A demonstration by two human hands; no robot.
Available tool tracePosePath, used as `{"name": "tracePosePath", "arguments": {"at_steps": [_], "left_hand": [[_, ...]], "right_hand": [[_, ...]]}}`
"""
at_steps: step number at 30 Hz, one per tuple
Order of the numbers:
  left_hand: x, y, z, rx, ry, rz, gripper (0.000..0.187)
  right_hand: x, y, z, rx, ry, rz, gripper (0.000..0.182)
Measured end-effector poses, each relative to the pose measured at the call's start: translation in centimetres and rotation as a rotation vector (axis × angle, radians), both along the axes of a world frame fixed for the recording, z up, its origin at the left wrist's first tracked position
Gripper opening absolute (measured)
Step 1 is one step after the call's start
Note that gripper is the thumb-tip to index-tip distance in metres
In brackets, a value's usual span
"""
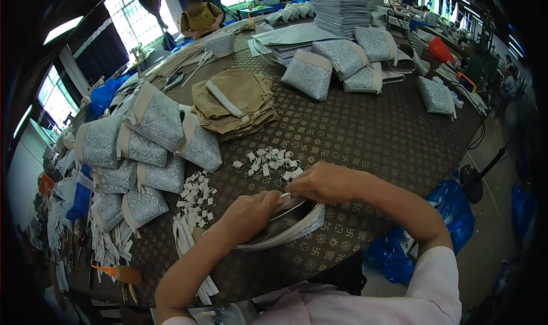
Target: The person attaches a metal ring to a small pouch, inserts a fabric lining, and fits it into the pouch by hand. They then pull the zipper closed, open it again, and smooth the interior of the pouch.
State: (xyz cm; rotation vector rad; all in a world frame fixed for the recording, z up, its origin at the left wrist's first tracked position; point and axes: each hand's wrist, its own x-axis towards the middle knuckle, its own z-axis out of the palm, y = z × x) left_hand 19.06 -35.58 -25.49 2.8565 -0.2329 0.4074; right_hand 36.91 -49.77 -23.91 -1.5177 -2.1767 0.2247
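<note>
Both my hands are at the upper rim of an open pouch (311, 222) with a pale edge and a dark inside, near the table's front. My left hand (251, 213) pinches the rim on the left, beside a small white piece (285, 198). On the right, my right hand (322, 182) has its fingers closed on the same rim, a little apart from the left. Just beyond the hands lies a pile of small white tabs with metal rings (268, 161). Another heap of small white pieces (197, 196) is left of my left hand.
Patterned grey pouches (151, 116) are stacked at the left, more (308, 73) at the back. Tan fabric pieces (234, 99) lie mid-table. An orange-tipped glue bottle (127, 275) is at front left, blue bags (456, 211) at right. A person (201, 19) works across the table (365, 136).
</note>
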Motion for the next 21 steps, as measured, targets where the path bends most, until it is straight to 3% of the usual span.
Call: {"name": "tracePosePath", "arguments": {"at_steps": [3,8,11,16,21], "left_hand": [[-0.1,-0.2,0.2,0.009,0.015,0.000,0.015],[0.0,0.0,-0.1,-0.004,0.003,0.012,0.013],[-1.5,0.6,0.1,-0.046,0.006,0.070,0.012],[-3.9,0.6,0.5,-0.069,0.019,0.148,0.017],[-2.2,0.1,0.8,0.089,0.077,0.127,0.017]], "right_hand": [[-0.3,0.0,-0.2,0.040,0.023,-0.012,0.018],[-1.6,1.2,1.2,-0.158,-0.199,-0.110,0.017],[-1.0,0.6,-0.3,-0.047,-0.191,-0.127,0.016],[-1.5,0.3,0.6,-0.095,-0.216,-0.160,0.014],[-3.9,1.8,0.9,-0.118,-0.318,-0.137,0.016]]}}
